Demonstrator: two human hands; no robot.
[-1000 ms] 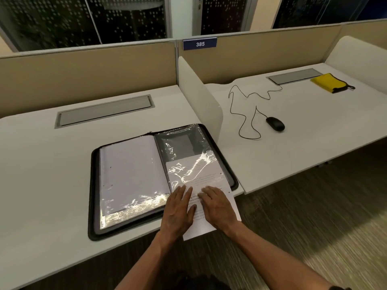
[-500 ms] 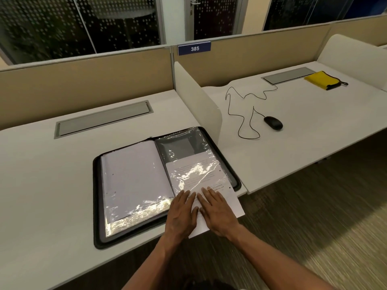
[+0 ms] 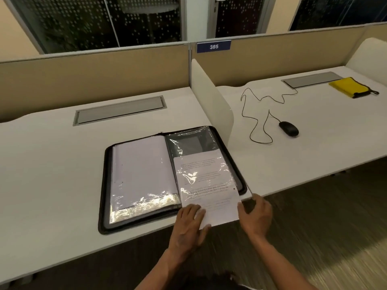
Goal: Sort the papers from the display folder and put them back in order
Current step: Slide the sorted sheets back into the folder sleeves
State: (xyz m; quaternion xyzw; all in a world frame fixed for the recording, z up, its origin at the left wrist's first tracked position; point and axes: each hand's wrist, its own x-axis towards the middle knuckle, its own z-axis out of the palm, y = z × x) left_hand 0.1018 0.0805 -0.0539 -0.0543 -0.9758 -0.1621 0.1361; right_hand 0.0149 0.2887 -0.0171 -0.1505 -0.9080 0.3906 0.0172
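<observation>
The folder (image 3: 167,176) lies open on the desk (image 3: 52,164), hard against its near edge. Its left page is filled with a blank sheet. On the right, the sleeve (image 3: 194,143) is see-through at the top, and a printed sheet (image 3: 207,185) sits only partway into it. The sheet's long axis runs away from the person, toward the far end of the sleeve, and its near end sticks out past the folder and overhangs the desk edge.

Both hands are at that loose end. The left hand (image 3: 188,225) lies at the near left corner with its fingers straight and close together, flat on the paper. The right hand (image 3: 256,216) is at the right edge; its thumb touches the paper's edge, but I cannot tell whether the fingers curl under to pinch it.

So the sheet lies straight ahead of both sets of fingertips, and a push along its length looks like the next move. The left hand sits more squarely behind it; the right looks placed to keep the edge from skewing against the sleeve.
</observation>
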